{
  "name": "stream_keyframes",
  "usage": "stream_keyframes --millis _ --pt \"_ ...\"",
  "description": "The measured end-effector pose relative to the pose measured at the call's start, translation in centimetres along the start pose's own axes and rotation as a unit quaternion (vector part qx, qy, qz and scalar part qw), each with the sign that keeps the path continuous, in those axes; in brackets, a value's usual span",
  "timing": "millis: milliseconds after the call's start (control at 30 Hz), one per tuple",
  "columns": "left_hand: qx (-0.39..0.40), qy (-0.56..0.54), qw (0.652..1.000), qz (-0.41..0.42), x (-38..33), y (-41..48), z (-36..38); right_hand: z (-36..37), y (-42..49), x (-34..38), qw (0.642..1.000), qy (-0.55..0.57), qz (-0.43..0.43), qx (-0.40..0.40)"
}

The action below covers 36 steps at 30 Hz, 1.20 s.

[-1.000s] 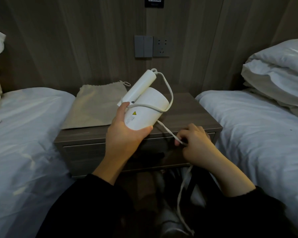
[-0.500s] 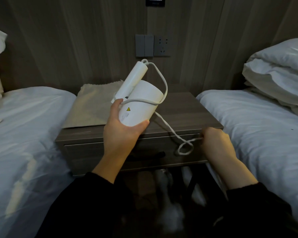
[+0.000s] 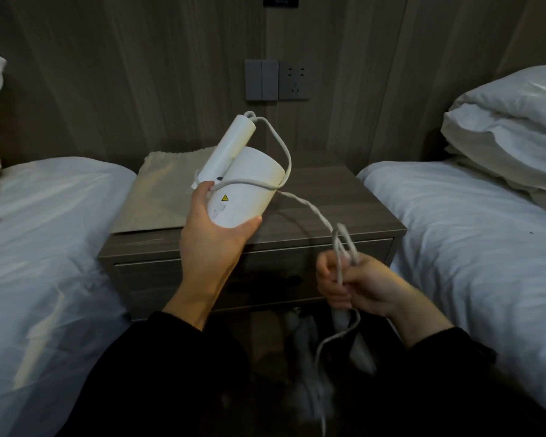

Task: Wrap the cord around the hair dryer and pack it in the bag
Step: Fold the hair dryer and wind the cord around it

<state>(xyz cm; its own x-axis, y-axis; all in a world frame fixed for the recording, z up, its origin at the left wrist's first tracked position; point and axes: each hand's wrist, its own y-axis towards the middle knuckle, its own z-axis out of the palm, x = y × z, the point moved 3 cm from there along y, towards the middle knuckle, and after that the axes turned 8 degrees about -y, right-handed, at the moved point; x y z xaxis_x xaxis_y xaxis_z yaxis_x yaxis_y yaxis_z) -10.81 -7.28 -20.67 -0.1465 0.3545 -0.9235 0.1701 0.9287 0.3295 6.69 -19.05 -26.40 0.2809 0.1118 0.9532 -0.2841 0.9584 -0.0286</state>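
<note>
Beds: white-sheeted bed (image 3: 44,247) on my left and another (image 3: 470,231) on my right, not part of the job.
Nightstand: grey-brown wooden nightstand (image 3: 344,203) between them.
Bag: flat beige cloth drawstring bag (image 3: 158,197) lying on the nightstand's left half. It hasn't budged, so packing is a way off.
Dryer: white folding hair dryer (image 3: 246,187), held up over the nightstand, handle pointing up. Same single turn round the barrel as half a second ago, so no real wrapping progress yet.
Left hand (image 3: 215,234): wrapped under the barrel, thumb one side, fingers the other, firm grip.
Right hand (image 3: 360,285): it was out by the nightstand's right edge; now it's come back toward the middle, fist clenched on a doubled-up loop. I reckon I'm gathering slack for turn two.
Cord: thin white cord (image 3: 289,164), running from the handle tip round the barrel to my right fist, the rest dangling toward the floor.
</note>
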Motion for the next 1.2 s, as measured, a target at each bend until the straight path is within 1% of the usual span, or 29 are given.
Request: stream_keyframes --millis 33,67,100,167,233,267,300,333,367,400,467,500,533,567,667,700,767,867,900,933,967,1000,1033,1067,1100,1133,1167,1200 --pt "-0.001 0.001 1.0 0.0 0.0 0.0 0.0 0.1 0.0 0.5 0.999 0.028 -0.025 0.011" --pt "-0.003 0.002 1.0 -0.001 0.1 0.1 -0.1 0.2 0.0 1.2 0.997 0.05 -0.053 -0.004" --pt "-0.006 0.004 1.0 -0.003 0.2 0.2 -0.2 0.3 -0.1 1.9 0.994 0.073 -0.079 -0.037" --pt "-0.015 0.014 1.0 -0.011 0.3 0.4 -0.5 0.2 -0.4 3.0 0.978 0.119 -0.118 -0.127" --pt "-0.024 0.019 0.999 -0.016 0.2 0.6 -0.7 -0.2 -0.5 3.4 0.959 0.129 -0.124 -0.221" --pt "-0.028 0.02 0.999 -0.016 0.1 0.6 -0.8 -0.6 -0.5 3.3 0.948 0.1 -0.118 -0.277" --pt "-0.032 0.023 0.999 -0.016 0.1 0.6 -0.8 -1.1 -0.4 3.0 0.929 0.042 -0.109 -0.352" --pt "-0.037 0.028 0.999 -0.017 0.1 0.7 -0.9 -1.7 -0.6 2.7 0.894 -0.032 -0.099 -0.435" --pt "-0.041 0.032 0.998 -0.02 0.1 0.8 -0.9 -2.0 -0.8 2.6 0.849 -0.103 -0.093 -0.51" --pt "-0.042 0.034 0.998 -0.022 0.1 0.8 -0.9 -2.2 -1.1 2.5 0.8 -0.159 -0.099 -0.57" --pt "-0.038 0.035 0.998 -0.024 0.2 0.8 -0.9 -1.9 -1.9 2.9 0.704 -0.255 -0.124 -0.651" --pt "-0.034 0.035 0.999 -0.025 0.2 0.7 -0.9 -1.4 -2.2 3.2 0.66 -0.303 -0.137 -0.674" --pt "-0.028 0.034 0.999 -0.024 0.3 0.6 -0.8 -1.0 -2.5 3.5 0.628 -0.341 -0.153 -0.683" --pt "-0.022 0.031 0.999 -0.022 0.3 0.5 -0.7 -0.4 -2.7 3.7 0.607 -0.371 -0.17 -0.682" --pt "-0.002 0.037 0.999 -0.016 0.3 0.2 -0.3 0.3 -2.8 3.8 0.57 -0.445 -0.213 -0.657" --pt "0.001 0.041 0.999 -0.019 0.3 0.2 -0.2 0.2 -2.8 3.8 0.551 -0.479 -0.222 -0.646" --pt "-0.002 0.044 0.999 -0.03 0.4 0.3 -0.2 -0.2 -2.8 3.9 0.511 -0.549 -0.206 -0.628" --pt "-0.01 0.059 0.998 -0.031 0.5 0.5 -0.5 -0.7 -2.9 4.4 0.483 -0.604 -0.12 -0.623" --pt "-0.015 0.064 0.997 -0.032 0.5 0.6 -0.6 -0.7 -3.0 4.9 0.485 -0.607 -0.098 -0.622" --pt "-0.02 0.066 0.997 -0.031 0.5 0.7 -0.8 -0.9 -3.1 5.2 0.503 -0.599 -0.076 -0.618" --pt "-0.024 0.067 0.997 -0.029 0.6 0.8 -0.9 -1.2 -3.1 5.5 0.539 -0.575 -0.053 -0.613" --pt "-0.026 0.066 0.997 -0.025 0.6 0.8 -1.0 -1.6 -3.1 5.6 0.592 -0.525 -0.032 -0.61" --pt "-0.026 0.064 0.997 -0.023 0.6 0.8 -1.0 -2.0 -3.1 5.5 0.662 -0.442 -0.014 -0.605" --pt "-0.025 0.061 0.998 -0.022 0.5 0.7 -1.0 -2.3 -3.0 5.1 0.737 -0.331 0.001 -0.589" --pt "-0.024 0.058 0.998 -0.019 0.4 0.7 -0.9 -2.3 -2.7 4.6 0.802 -0.214 0.021 -0.557" --pt "-0.022 0.054 0.998 -0.015 0.3 0.6 -0.9 -2.4 -2.4 4.0 0.844 -0.121 0.038 -0.522" --pt "-0.019 0.05 0.999 -0.009 0.1 0.5 -0.9 -2.6 -2.3 3.8 0.862 -0.076 0.056 -0.499" --pt "-0.014 0.044 0.999 -0.002 -0.2 0.4 -0.9 -3.1 -2.4 3.7 0.864 -0.081 0.08 -0.49"
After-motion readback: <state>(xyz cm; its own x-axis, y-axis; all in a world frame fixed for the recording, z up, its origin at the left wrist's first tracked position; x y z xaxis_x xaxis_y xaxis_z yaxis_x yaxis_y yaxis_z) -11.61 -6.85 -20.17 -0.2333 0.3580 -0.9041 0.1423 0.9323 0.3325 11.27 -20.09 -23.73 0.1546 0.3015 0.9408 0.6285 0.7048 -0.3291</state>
